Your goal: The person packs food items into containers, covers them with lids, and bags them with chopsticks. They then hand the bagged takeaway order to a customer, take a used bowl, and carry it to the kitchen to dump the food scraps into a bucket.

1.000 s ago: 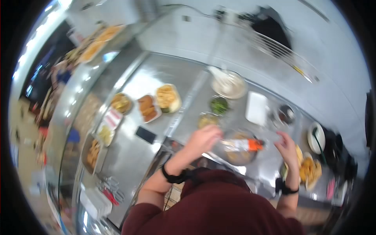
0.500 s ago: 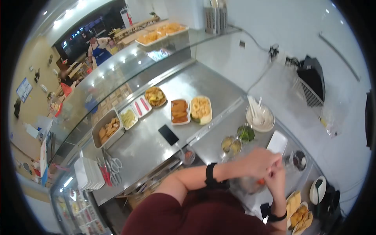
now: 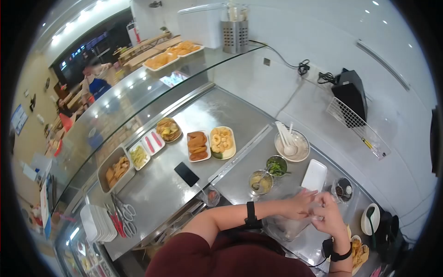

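Observation:
My left hand [image 3: 299, 205] and my right hand [image 3: 328, 216] meet over the counter's near right part, fingertips almost touching. Both are closed, pinching at the top of a clear plastic bag [image 3: 282, 226] that hangs below them. Its contents are blurred and partly covered by my hands. Just beyond my fingers lies a white rectangular tray [image 3: 315, 174]. A cup with dark contents [image 3: 342, 190] stands right of it. Two metal bowls, one with chopped greens [image 3: 277, 167] and one with a pale yellow filling and a spoon [image 3: 261, 183], sit beyond my left forearm.
A bowl with white spoons [image 3: 295, 147] stands near the wall. A phone [image 3: 186, 174] lies mid-counter, trays of fried food [image 3: 198, 147] behind it. Scissors [image 3: 123, 214] and stacked white trays [image 3: 94, 225] are at left. A glass shelf borders the counter; a person in a blue apron [image 3: 98, 87] is beyond.
My hands have spread slightly, fingers more extended than before, staying at the bag's top. The camera view has shifted, so the counter items appear lower and further left.

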`<move>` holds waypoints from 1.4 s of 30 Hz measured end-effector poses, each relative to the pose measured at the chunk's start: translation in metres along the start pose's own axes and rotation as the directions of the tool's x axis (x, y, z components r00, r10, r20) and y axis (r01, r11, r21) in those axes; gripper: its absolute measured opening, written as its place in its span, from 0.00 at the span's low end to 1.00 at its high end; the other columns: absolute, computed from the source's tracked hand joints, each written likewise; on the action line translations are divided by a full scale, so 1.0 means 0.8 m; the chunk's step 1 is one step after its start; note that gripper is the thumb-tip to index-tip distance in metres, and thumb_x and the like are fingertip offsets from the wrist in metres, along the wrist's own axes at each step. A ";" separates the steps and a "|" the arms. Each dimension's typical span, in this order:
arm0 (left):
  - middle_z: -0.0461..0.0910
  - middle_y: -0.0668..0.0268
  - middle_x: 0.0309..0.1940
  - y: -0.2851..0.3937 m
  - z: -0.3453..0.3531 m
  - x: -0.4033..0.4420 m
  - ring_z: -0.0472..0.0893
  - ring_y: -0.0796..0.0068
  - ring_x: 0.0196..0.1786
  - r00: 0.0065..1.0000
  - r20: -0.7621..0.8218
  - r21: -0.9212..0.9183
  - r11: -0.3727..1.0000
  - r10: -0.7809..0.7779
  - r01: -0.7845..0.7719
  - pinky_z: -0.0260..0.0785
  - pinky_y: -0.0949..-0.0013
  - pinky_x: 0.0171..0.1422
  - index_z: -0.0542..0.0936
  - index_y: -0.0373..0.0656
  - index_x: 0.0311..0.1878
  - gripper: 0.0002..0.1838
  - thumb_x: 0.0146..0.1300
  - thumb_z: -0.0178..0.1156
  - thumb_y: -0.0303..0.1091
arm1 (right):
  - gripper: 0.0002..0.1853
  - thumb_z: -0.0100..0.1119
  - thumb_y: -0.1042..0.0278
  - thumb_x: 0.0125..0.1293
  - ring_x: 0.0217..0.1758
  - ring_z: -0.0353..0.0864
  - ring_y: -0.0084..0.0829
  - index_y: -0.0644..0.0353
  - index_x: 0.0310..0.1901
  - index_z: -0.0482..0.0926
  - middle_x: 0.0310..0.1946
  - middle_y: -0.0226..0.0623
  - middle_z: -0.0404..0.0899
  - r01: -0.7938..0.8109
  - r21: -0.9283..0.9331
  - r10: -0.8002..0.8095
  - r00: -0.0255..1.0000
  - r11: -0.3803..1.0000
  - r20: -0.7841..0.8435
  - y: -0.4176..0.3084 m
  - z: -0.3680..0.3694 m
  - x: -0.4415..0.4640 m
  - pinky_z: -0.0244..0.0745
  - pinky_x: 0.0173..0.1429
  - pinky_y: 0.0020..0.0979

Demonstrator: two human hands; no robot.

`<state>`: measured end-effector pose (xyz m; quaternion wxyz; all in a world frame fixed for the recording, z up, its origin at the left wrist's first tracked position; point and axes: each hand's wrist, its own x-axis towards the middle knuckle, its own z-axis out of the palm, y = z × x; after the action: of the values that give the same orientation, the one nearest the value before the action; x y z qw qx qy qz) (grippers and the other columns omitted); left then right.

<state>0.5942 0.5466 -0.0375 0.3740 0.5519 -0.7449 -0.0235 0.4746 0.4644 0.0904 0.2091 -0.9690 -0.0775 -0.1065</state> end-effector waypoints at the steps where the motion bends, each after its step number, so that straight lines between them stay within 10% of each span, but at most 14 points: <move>1: 0.62 0.57 0.52 0.000 0.007 0.003 0.61 0.53 0.56 0.985 0.160 -0.034 0.997 -0.066 0.072 0.52 0.52 0.58 0.76 0.49 0.42 0.16 0.48 0.58 0.37 | 0.08 0.60 0.77 0.32 0.34 0.67 0.36 0.57 0.18 0.73 0.36 0.38 0.64 -0.041 0.091 0.043 0.999 0.995 -0.023 -0.007 0.004 -0.003 0.61 0.39 0.32; 7: 0.57 0.57 0.57 0.000 0.026 -0.002 0.59 0.56 0.58 0.937 -0.037 0.001 0.938 -0.346 0.346 0.46 0.45 0.61 0.69 0.54 0.54 0.26 0.48 0.57 0.41 | 0.09 0.63 0.78 0.33 0.37 0.68 0.26 0.56 0.19 0.73 0.40 0.35 0.63 -0.138 0.293 0.246 0.895 0.946 -0.372 0.037 0.071 -0.048 0.63 0.40 0.25; 11: 0.43 0.55 0.66 0.013 0.014 -0.002 0.52 0.51 0.64 0.951 -0.227 0.225 0.938 -0.212 0.263 0.37 0.39 0.64 0.57 0.64 0.64 0.34 0.51 0.54 0.38 | 0.06 0.54 0.78 0.45 0.36 0.72 0.22 0.58 0.27 0.72 0.31 0.30 0.68 -0.199 0.957 0.702 0.712 0.210 -0.006 0.076 0.094 -0.095 0.69 0.37 0.23; 15: 0.44 0.59 0.66 0.008 0.020 -0.006 0.48 0.48 0.65 0.938 -0.347 0.350 0.928 0.004 0.126 0.36 0.36 0.64 0.62 0.65 0.60 0.30 0.51 0.54 0.36 | 0.06 0.43 0.74 0.55 0.29 0.77 0.26 0.57 0.32 0.72 0.24 0.30 0.75 0.049 0.866 0.725 0.573 -0.497 0.383 0.121 0.127 -0.087 0.74 0.31 0.27; 19: 0.52 0.62 0.63 -0.025 0.017 -0.002 0.50 0.49 0.63 0.933 -0.253 0.185 0.959 0.256 -0.213 0.41 0.37 0.63 0.76 0.52 0.41 0.14 0.47 0.56 0.35 | 0.07 0.47 0.73 0.54 0.31 0.78 0.30 0.58 0.35 0.72 0.30 0.33 0.77 -0.183 0.794 0.605 0.556 -0.580 0.570 0.146 0.147 -0.083 0.75 0.33 0.29; 23: 0.64 0.60 0.54 -0.029 -0.008 0.003 0.55 0.50 0.58 0.864 -0.213 0.153 0.889 0.456 -0.432 0.47 0.41 0.58 0.77 0.45 0.20 0.08 0.39 0.59 0.38 | 0.16 0.51 0.74 0.50 0.35 0.76 0.28 0.58 0.43 0.69 0.35 0.33 0.73 -0.382 0.893 0.607 0.659 -0.238 0.444 0.137 0.132 -0.078 0.74 0.36 0.27; 27: 0.68 0.59 0.40 -0.019 -0.059 -0.006 0.62 0.54 0.51 0.984 -0.106 -0.124 0.980 0.145 -0.158 0.53 0.52 0.49 0.75 0.47 0.14 0.10 0.34 0.59 0.43 | 0.22 0.64 0.81 0.38 0.38 0.64 0.16 0.58 0.39 0.72 0.38 0.25 0.64 -0.417 0.837 0.576 0.803 0.356 0.155 0.056 0.054 -0.036 0.61 0.39 0.17; 29: 0.71 0.63 0.34 -0.052 -0.042 -0.020 0.66 0.57 0.46 0.999 0.010 0.103 0.994 -0.032 0.031 0.55 0.55 0.48 0.78 0.50 0.17 0.12 0.33 0.61 0.48 | 0.31 0.66 0.78 0.39 0.29 0.59 0.15 0.59 0.50 0.69 0.30 0.20 0.63 -0.509 0.443 0.536 0.841 0.738 0.072 0.089 0.064 -0.061 0.58 0.32 0.16; 30: 0.71 0.66 0.32 -0.056 -0.059 -0.039 0.68 0.58 0.42 0.971 -0.220 0.013 0.996 0.092 -0.092 0.57 0.57 0.46 0.80 0.52 0.20 0.12 0.34 0.62 0.48 | 0.31 0.67 0.77 0.40 0.27 0.57 0.15 0.57 0.51 0.69 0.26 0.19 0.60 -0.525 0.374 0.556 0.831 0.765 0.027 0.114 0.064 -0.079 0.58 0.30 0.18; 33: 0.72 0.70 0.31 -0.082 -0.055 -0.099 0.70 0.63 0.43 0.990 0.032 0.146 0.981 -0.135 0.128 0.60 0.60 0.47 0.80 0.52 0.19 0.08 0.41 0.64 0.44 | 0.30 0.65 0.74 0.42 0.25 0.59 0.18 0.53 0.52 0.70 0.23 0.23 0.61 -0.635 0.468 0.672 0.732 0.614 0.112 0.120 0.086 -0.131 0.59 0.27 0.20; 34: 0.72 0.69 0.30 -0.091 -0.042 -0.105 0.72 0.67 0.41 0.976 0.092 -0.038 0.979 -0.196 0.200 0.61 0.65 0.49 0.79 0.49 0.19 0.07 0.44 0.63 0.40 | 0.28 0.62 0.75 0.44 0.24 0.63 0.24 0.53 0.52 0.70 0.25 0.29 0.64 -0.472 0.217 0.497 0.865 0.854 -0.074 0.127 0.102 -0.141 0.61 0.28 0.23; 38: 0.71 0.66 0.27 -0.050 -0.033 -0.065 0.73 0.72 0.37 0.821 0.307 -0.831 0.286 -0.481 0.478 0.63 0.69 0.50 0.73 0.41 0.27 0.09 0.59 0.52 0.35 | 0.29 0.53 0.77 0.49 0.24 0.66 0.29 0.51 0.57 0.66 0.24 0.37 0.64 -0.442 0.199 0.474 0.866 0.875 -0.158 0.092 0.094 -0.118 0.66 0.31 0.27; 40: 0.66 0.70 0.21 -0.016 -0.042 -0.034 0.70 0.76 0.30 0.729 0.428 -0.888 -0.097 -0.533 0.450 0.63 0.72 0.46 0.67 0.42 0.27 0.10 0.64 0.45 0.34 | 0.28 0.52 0.77 0.51 0.24 0.66 0.28 0.51 0.58 0.66 0.22 0.37 0.63 -0.420 0.105 0.432 0.886 0.902 -0.171 0.083 0.094 -0.114 0.66 0.32 0.27; 42: 0.62 0.73 0.19 -0.046 -0.035 -0.047 0.67 0.78 0.27 0.707 0.459 -0.880 -0.162 -0.538 0.447 0.62 0.73 0.41 0.65 0.44 0.25 0.11 0.64 0.46 0.34 | 0.27 0.50 0.77 0.52 0.23 0.66 0.25 0.51 0.58 0.66 0.20 0.34 0.65 -0.533 0.322 0.564 0.826 0.782 -0.002 0.084 0.092 -0.125 0.65 0.32 0.26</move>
<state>0.6440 0.5744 -0.0540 0.6227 0.3946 -0.2427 -0.6306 0.4037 0.4238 -0.0251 0.3826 -0.8983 0.2025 -0.0752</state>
